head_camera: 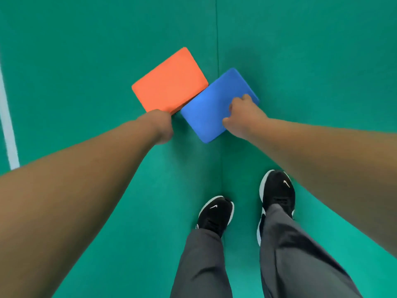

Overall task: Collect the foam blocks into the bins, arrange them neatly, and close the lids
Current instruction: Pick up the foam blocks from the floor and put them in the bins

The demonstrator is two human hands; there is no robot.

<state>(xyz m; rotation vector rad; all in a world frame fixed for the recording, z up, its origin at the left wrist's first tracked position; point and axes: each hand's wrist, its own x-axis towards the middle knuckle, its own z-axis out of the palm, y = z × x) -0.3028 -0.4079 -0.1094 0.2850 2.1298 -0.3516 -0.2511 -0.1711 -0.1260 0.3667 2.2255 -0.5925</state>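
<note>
Your left hand (pixel 162 125) is curled round the near corner of the orange foam block (pixel 169 80), its fingers tucked out of sight beneath the edge. Your right hand (pixel 242 117) pinches the blue foam block (pixel 211 104) at its near right edge, fingers bent over the top face. The blue block lies between your two hands and the orange one runs beyond your left. The two touch along one edge, and you cannot tell from here whether they rest on the green floor (pixel 86 50) or already hang just above it. This looks like the pick-up step of collecting. Foam gives under pressure, so squeeze only enough to keep each slab from drooping, and get your thumbs well across the faces rather than hanging on by a corner. Part the blocks as you raise them, or one is likely to drag on the other and twist in your grip. Keep them flat so they will stack neatly later. By count: two foam blocks, one orange and one blue; two hands, each holding one block; two black shoes (pixel 216 214) below your right hand; and one white line (pixel 8 130) far out beyond your left. No bins or lids are in view.
</note>
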